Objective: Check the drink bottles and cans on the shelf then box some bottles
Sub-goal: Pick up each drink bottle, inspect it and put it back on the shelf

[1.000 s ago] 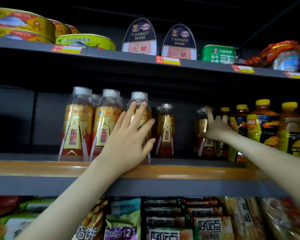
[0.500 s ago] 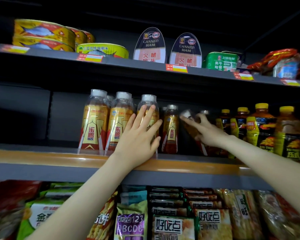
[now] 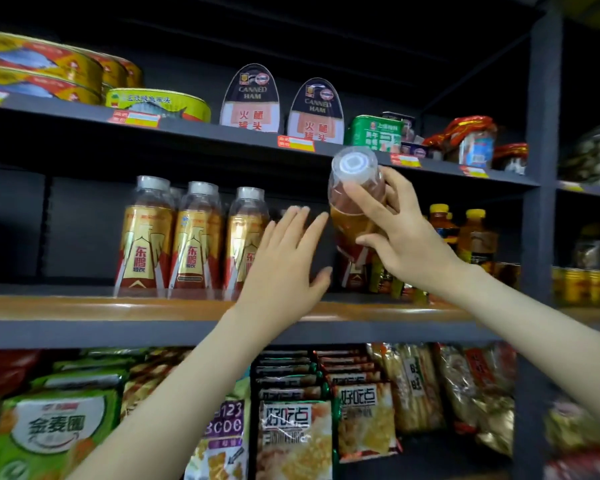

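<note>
Three upright clear plastic bottles [image 3: 146, 237]: gold labels, red lower bands, white caps. Tilted clear plastic bottle [image 3: 347, 221]: amber liquid, red-gold label. Dark round bottles [image 3: 475, 237]: yellow caps. Rectangular metal tin [image 3: 374, 133]: green.

One head-worn view, close up, faces the shelves [image 3: 118, 332] head-on.

On the middle shelf [image 3: 84, 306] I see a row of bottles [image 3: 194, 237] standing at its left, my left hand [image 3: 284, 268] before its middle, my right hand [image 3: 409, 247] holding a tilted bottle [image 3: 352, 221] above its right, tins [image 3: 250, 98] above it, snack packs [image 3: 295, 434] beneath.
</note>
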Demonstrator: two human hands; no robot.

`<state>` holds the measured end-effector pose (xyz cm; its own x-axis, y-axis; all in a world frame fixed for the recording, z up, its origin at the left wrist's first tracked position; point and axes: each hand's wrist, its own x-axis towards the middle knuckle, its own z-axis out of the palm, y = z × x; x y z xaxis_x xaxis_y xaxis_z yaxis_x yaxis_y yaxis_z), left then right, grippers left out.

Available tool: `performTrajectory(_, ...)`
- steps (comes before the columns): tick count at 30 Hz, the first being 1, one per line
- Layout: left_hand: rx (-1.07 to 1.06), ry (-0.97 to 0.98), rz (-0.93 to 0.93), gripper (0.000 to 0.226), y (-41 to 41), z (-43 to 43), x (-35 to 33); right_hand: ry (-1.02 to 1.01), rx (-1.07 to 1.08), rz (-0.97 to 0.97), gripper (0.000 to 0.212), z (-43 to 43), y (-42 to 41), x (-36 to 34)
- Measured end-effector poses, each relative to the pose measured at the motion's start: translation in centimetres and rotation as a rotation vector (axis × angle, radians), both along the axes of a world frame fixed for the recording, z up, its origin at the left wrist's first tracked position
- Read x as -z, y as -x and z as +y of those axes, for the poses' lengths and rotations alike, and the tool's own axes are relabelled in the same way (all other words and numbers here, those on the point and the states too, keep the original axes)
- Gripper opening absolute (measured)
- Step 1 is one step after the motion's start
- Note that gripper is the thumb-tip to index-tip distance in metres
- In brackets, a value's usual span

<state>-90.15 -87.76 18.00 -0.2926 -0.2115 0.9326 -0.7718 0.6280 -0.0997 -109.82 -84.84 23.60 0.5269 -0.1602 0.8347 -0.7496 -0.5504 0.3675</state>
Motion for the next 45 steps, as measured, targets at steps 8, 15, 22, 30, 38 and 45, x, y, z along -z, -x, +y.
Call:
performTrajectory(8, 0.473, -0.341, 0.326, 0.085, 7.6, 11.6, 4.6, -0.382, -0.364, -0.209, 0.084, 10.8, 3.0, 6.7)
performTrajectory(15, 0.396, -1.001, 0.378, 0.068, 10.6, 19.0, 19.2, -0.900, -0.346, -0.379, 0.051, 14.8, 7.2, 20.2)
performTrajectory(22, 0.406, -1.651, 0.748, 0.070, 10.2, 25.3, 32.0, -1.448, -0.403, -0.578, 0.056, 19.6, 6.5, 35.2)
performTrajectory(30, 0.477, -2.051, 1.245, 0.050, 8.3, 28.9, 36.8, -1.797, -0.417, -0.821, 0.047, 22.7, 4.2, 43.7)
performTrajectory(38, 0.160, -2.018, 1.209, 0.058, 4.3, 28.3, 38.2, -2.045, -0.278, -0.909, 0.036, 23.6, -0.6, 44.0)
performTrajectory(45, 0.125, -1.939, 0.983, 0.020, 1.0, 28.4, 38.6, -2.245, -0.209, -1.052, 0.091, 23.9, -2.5, 44.7)
